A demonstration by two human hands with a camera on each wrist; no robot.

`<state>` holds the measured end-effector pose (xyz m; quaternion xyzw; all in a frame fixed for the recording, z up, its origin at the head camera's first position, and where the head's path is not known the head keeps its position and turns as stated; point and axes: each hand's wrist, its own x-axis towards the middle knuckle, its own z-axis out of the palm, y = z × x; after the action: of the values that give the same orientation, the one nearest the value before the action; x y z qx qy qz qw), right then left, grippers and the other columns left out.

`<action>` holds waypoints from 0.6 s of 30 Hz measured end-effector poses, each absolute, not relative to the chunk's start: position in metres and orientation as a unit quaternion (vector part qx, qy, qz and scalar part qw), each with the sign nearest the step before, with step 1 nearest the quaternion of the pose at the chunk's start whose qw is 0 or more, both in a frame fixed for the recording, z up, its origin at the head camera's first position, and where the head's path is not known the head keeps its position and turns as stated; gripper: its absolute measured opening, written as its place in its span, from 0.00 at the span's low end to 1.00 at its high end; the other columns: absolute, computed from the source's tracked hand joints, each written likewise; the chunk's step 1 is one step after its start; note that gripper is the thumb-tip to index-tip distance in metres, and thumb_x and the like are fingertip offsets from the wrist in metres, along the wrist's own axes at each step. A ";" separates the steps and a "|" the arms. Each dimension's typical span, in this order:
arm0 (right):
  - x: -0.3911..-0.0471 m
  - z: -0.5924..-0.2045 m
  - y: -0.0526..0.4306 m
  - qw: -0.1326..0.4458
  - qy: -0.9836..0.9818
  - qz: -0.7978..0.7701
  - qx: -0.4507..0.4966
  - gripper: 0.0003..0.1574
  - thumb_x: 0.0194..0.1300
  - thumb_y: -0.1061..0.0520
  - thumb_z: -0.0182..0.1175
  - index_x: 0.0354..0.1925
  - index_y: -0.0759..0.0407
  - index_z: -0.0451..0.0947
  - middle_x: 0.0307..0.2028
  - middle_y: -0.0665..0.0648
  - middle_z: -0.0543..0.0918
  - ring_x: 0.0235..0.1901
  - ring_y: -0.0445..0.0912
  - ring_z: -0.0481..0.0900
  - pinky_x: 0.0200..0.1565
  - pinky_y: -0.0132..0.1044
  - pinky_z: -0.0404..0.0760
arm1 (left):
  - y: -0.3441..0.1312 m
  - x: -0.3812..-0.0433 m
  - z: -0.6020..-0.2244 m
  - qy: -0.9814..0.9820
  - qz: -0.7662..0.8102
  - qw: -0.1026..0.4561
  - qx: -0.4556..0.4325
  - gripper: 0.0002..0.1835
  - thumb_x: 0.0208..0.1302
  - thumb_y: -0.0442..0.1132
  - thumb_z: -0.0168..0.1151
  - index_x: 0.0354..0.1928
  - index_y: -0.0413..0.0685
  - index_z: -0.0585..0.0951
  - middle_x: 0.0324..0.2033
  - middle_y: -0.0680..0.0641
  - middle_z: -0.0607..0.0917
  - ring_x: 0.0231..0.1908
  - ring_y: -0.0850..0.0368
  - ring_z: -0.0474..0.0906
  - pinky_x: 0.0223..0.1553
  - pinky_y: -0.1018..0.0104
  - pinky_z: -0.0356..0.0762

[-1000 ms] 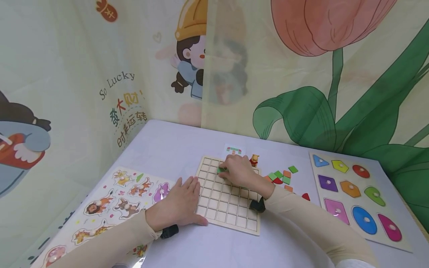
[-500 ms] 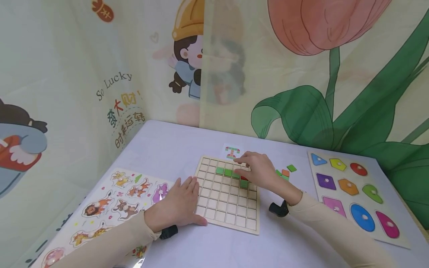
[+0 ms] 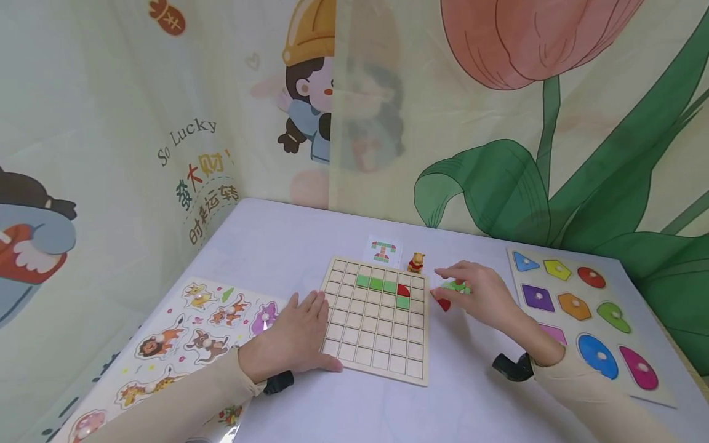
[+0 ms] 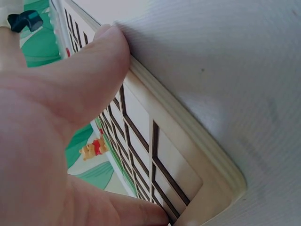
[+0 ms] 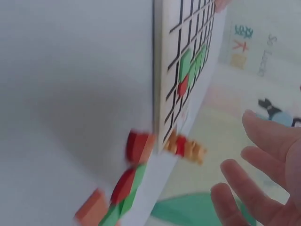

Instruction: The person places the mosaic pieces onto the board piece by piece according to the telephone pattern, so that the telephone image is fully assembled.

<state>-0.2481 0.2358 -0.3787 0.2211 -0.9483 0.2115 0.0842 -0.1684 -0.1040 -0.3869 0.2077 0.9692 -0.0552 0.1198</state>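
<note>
A wooden grid board (image 3: 365, 341) lies on the table. Its upper rows hold three green square tiles (image 3: 376, 284) side by side, a red rounded piece (image 3: 404, 290) at their right end and a green tile (image 3: 403, 302) below that. My left hand (image 3: 293, 338) rests along the board's left edge, fingers straight; the left wrist view shows its thumb (image 4: 101, 59) on the wooden rim. Right of the board, my right hand (image 3: 479, 294) hovers with spread fingers at the loose pieces, partly hiding them. Among these are a red piece (image 5: 139, 147) and an orange one (image 5: 92, 207). Nothing shows between its fingers.
Behind the board are a pattern card (image 3: 383, 251) and a small bear figurine (image 3: 416, 263). An animal puzzle board (image 3: 194, 332) lies at left, partly under the left arm. A knobbed shape board (image 3: 559, 307) lies at far right, partly behind the right arm.
My right hand has left the green tile on the board and moved right to the loose pieces, uncovering the tile row and the figurine. My left hand keeps its place.
</note>
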 end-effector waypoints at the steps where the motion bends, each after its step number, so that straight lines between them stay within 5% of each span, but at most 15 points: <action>1: -0.246 -0.378 0.244 0.083 -0.951 0.211 0.211 0.29 0.57 0.53 0.77 0.58 0.56 0.86 0.45 0.59 0.89 0.40 0.52 0.83 0.31 0.31 0.77 | -0.104 -0.168 -0.387 0.969 -0.055 0.119 0.208 0.63 0.53 0.79 0.62 0.74 0.32 0.65 0.77 0.34 0.64 0.79 0.41 0.59 0.77 0.41 0.59; 11: -0.227 -0.382 0.320 0.028 -0.976 0.191 0.105 0.33 0.59 0.51 0.75 0.60 0.62 0.82 0.52 0.70 0.84 0.45 0.60 0.82 0.28 0.27 0.79 | -0.105 -0.167 -0.386 0.969 -0.034 0.125 0.209 0.63 0.54 0.77 0.64 0.74 0.30 0.65 0.77 0.32 0.63 0.78 0.39 0.58 0.76 0.39 0.58; 18: -0.222 -0.389 0.346 -0.025 -0.975 0.195 0.104 0.29 0.60 0.54 0.74 0.58 0.63 0.84 0.50 0.69 0.85 0.44 0.56 0.81 0.26 0.29 0.81 | -0.105 -0.168 -0.386 0.968 -0.030 0.127 0.213 0.63 0.54 0.77 0.63 0.74 0.30 0.64 0.77 0.32 0.63 0.79 0.39 0.58 0.76 0.38 0.58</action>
<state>-0.2225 0.3456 -0.3891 0.1045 -0.9748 0.1953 -0.0249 -0.1684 -0.1047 -0.3857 0.2129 0.9683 -0.0299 0.1269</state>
